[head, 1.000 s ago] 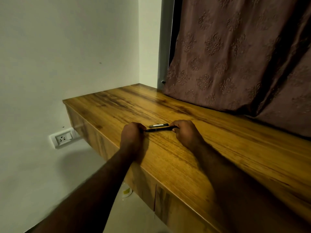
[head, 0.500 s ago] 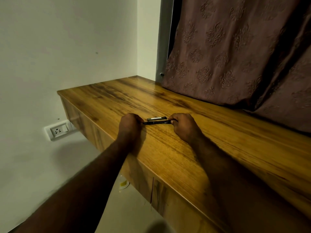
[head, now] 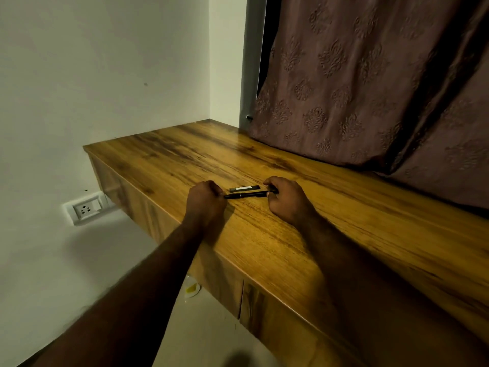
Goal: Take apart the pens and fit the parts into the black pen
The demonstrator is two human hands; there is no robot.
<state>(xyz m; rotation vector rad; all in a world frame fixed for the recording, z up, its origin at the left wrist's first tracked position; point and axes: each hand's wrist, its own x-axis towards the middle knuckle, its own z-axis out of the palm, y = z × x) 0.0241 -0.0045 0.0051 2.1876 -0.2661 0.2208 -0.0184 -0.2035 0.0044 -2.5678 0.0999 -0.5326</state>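
Note:
A black pen point(head: 247, 194) stretches level between my two hands, just above the wooden counter point(head: 291, 234). My left hand point(head: 205, 201) is closed around its left end, fingers curled. My right hand point(head: 287, 198) grips the right end, where the clip shows. Just behind the pen, a short dark pen part with a pale label point(head: 244, 188) lies flat on the wood. The pen's ends are hidden inside my fists.
A patterned brown curtain point(head: 370, 88) hangs over the back of the counter on the right. White walls meet at the far left corner. A wall socket point(head: 84, 209) sits below the counter's left end. A small pale object point(head: 191, 288) lies on the floor under the edge.
Both hands keep the same grip on the pen. The camera view has shifted slightly; the dark part behind stays put.

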